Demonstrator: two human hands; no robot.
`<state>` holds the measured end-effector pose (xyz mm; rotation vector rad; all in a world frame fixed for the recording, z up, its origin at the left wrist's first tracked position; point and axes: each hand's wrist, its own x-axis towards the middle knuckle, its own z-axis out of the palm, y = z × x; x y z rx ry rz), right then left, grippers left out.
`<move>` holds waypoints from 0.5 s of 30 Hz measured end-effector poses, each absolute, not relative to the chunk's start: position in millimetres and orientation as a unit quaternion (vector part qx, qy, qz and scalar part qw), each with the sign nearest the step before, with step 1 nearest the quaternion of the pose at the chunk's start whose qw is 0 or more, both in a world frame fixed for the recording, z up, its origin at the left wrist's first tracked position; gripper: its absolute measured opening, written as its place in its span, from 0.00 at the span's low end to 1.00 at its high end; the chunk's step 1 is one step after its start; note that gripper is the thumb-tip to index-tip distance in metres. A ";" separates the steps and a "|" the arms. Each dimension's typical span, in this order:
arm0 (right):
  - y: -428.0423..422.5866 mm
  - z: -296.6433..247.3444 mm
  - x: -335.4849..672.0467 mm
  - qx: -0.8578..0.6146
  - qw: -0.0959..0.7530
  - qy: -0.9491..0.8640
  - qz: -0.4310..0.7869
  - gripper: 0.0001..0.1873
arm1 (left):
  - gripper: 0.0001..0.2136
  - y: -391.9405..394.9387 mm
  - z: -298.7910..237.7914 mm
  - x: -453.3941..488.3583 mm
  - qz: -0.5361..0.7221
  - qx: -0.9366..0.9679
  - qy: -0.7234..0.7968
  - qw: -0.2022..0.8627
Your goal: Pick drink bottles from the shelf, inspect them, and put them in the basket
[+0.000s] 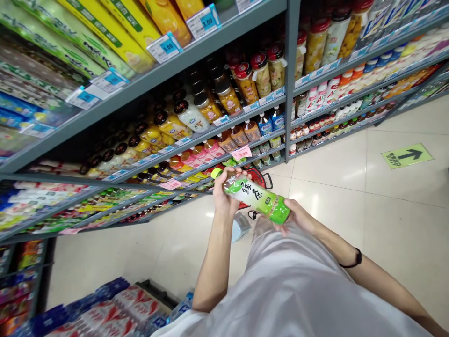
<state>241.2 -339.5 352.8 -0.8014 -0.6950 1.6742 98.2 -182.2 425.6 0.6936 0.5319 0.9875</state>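
Shelving (pixel 290 70) beyond bottle (pixel 257 196), right fingers (pixel 281 229) apparently beneath.

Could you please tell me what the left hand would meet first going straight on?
Likely the pink price tag beyond it, though depth is unclear; the left hand grips the green bottle.

Bottle (pixel 257 196) reads "绿茶". Pink tag (pixel 242 153), bottle's 11 o'clock: "3.00". Blue-white tag (pixel 204 22), view's 12: "3.00". Floor sign (pixel 407 156), 3 o'clock: arrow, characters illegible.

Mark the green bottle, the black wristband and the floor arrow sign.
Green bottle (pixel 255 195): head view, on its label.
Black wristband (pixel 358 258): head view, its thicker part.
Floor arrow sign (pixel 407 156): head view, its printed face.
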 end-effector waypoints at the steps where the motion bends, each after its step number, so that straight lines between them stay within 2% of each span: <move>1: -339.9 354.7 242.7 -0.355 0.549 -0.318 0.687 0.37 | 0.08 -180.1 426.1 96.7 0.463 0.330 0.250 0.784; 7: -346.1 373.2 239.9 -0.485 0.554 -0.429 0.523 0.35 | 0.08 -172.4 435.4 94.0 0.496 0.333 0.251 0.761; 15: -352.4 373.3 244.0 -0.585 0.531 -0.539 0.292 0.41 | 0.10 -162.7 449.8 100.0 0.497 0.388 0.260 0.731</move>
